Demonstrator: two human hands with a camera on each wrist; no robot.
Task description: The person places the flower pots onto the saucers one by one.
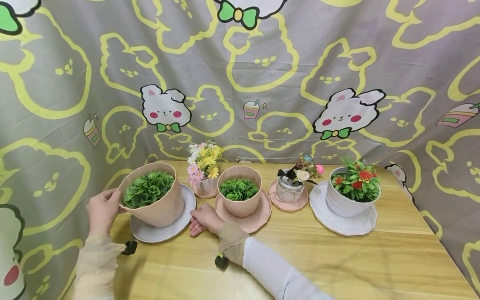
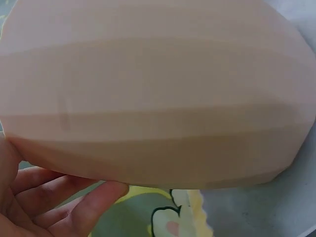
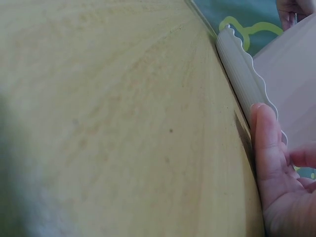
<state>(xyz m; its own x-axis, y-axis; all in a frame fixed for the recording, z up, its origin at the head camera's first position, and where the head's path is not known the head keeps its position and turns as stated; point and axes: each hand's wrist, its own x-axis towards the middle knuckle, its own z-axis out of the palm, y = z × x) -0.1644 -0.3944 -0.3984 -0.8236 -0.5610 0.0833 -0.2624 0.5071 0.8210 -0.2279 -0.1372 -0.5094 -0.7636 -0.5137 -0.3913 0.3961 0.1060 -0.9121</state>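
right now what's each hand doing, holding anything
Left hand: grips the rim of the tilted pink pot.
Right hand: open, fingers against the white saucer edge.

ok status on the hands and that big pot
Left hand holds big pink pot, tilted on white saucer. Right hand flat at saucer rim. Small pink pot close by.

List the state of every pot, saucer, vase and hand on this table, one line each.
Large pink pot: tilted, lifted off level on its saucer.
White saucer: flat on the table.
Left hand: holds the large pink pot's rim.
Right hand: fingers against the white saucer's edge.
Small pink pot: upright on a pink saucer.
White pot: upright, slightly leaning.
Glass vase: upright.
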